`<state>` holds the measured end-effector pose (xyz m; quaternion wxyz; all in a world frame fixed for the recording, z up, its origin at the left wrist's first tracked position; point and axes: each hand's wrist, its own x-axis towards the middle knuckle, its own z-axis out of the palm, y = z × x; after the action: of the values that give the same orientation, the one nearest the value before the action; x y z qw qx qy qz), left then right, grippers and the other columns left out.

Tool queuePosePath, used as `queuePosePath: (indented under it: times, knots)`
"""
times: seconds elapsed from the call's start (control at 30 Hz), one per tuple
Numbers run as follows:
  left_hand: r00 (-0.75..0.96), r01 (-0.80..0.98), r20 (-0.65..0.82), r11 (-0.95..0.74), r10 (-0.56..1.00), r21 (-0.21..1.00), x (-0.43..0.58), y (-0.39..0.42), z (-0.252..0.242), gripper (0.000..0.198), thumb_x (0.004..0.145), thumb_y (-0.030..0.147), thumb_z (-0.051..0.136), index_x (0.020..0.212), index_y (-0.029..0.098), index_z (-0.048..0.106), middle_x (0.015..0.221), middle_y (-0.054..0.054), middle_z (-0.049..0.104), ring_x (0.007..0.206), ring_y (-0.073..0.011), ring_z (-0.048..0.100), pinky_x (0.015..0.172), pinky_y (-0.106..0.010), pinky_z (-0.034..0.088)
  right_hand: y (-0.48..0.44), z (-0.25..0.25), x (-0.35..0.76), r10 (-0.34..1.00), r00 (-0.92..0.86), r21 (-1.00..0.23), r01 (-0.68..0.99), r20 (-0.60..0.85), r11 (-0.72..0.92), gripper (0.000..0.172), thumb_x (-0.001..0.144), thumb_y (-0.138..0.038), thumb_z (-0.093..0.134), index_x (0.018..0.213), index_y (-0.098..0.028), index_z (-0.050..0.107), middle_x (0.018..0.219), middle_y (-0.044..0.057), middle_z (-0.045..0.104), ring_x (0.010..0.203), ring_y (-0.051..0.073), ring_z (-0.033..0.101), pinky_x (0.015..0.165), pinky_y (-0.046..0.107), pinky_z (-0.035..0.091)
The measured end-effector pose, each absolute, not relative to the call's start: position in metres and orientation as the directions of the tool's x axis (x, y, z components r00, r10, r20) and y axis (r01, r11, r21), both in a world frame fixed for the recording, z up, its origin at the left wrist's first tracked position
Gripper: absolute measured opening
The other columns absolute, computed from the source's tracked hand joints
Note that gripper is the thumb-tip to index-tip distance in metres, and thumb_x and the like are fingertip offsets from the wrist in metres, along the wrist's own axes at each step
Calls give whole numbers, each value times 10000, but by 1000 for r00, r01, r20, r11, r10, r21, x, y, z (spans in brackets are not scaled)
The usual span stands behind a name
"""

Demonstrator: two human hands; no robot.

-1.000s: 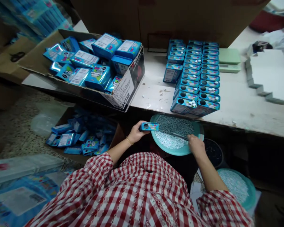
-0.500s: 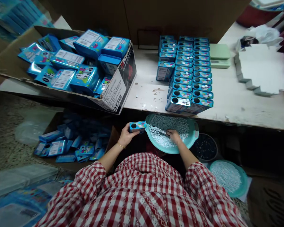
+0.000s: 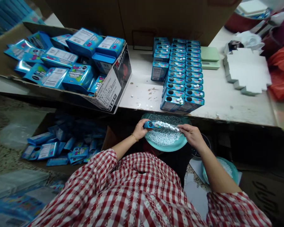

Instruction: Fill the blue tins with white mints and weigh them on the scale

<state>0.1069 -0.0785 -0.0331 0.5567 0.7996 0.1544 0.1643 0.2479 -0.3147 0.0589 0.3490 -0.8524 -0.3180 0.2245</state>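
Note:
My left hand (image 3: 140, 129) is closed around a small blue candy tin (image 3: 149, 124), held over the left side of a turquoise basin (image 3: 167, 148). A dark round opening shows in the tin's top. My right hand (image 3: 192, 135) pinches the right end of a narrow scoop (image 3: 177, 127), mostly hidden under a row of white candies (image 3: 167, 125). The scoop's left end lies over the tin's top, close to the opening. More loose white candies (image 3: 164, 137) fill the basin below both hands.
Filled-looking rows of blue tins (image 3: 177, 80) stand on the white table (image 3: 142, 91). At left is a cardboard box (image 3: 111, 85) of tins; another box of tins (image 3: 68, 148) sits below. White card (image 3: 248, 72) lies right, and a second basin (image 3: 234, 173) stands low right.
My right hand has risen from the candies and moved right, bringing up the loaded scoop. My left hand has moved right with the tin, now over the basin. The view has shifted slightly.

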Motion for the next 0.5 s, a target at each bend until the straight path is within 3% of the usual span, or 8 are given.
queuePosePath:
  times: [0.1,0.17,0.23,0.37,0.5]
  knots:
    - [915,54,112,-392,388,918,114,-91,-33,355,615,195,705,956,196,606,953,-43,612,920,-211,544,853,-367,415,-297,93,238,724,652,-412,609,-226,-677,318,846,-253,409,1016,-254,678,971,36,673,886,168,598,739,244,427]
    - [926,39,126,-421,356,906,117,-96,-31,348,623,193,700,959,198,608,955,-44,612,925,-215,542,851,-370,412,-282,110,227,690,649,-163,680,-319,-715,346,850,-222,387,1066,-285,649,987,34,662,849,166,608,684,236,415]
    - [931,11,150,-438,332,899,117,-98,-30,344,631,197,699,962,198,606,962,-47,608,936,-217,540,860,-373,406,-266,125,215,670,634,-8,724,-385,-690,358,835,-181,381,1074,-269,633,967,55,650,786,162,619,647,235,401]
    - [918,-29,186,-408,350,913,114,-96,-33,338,632,211,714,951,193,603,973,-52,591,956,-217,535,885,-379,398,-256,155,198,689,596,86,778,-413,-622,337,826,-147,362,1021,-214,628,913,93,627,712,168,626,596,246,389]
    - [893,-54,190,-322,408,945,104,-87,-36,337,640,237,723,948,183,596,961,-56,580,930,-202,543,877,-362,413,-283,154,213,634,678,107,710,-372,-696,349,840,-191,380,1098,-256,606,992,83,634,742,190,628,601,265,404]
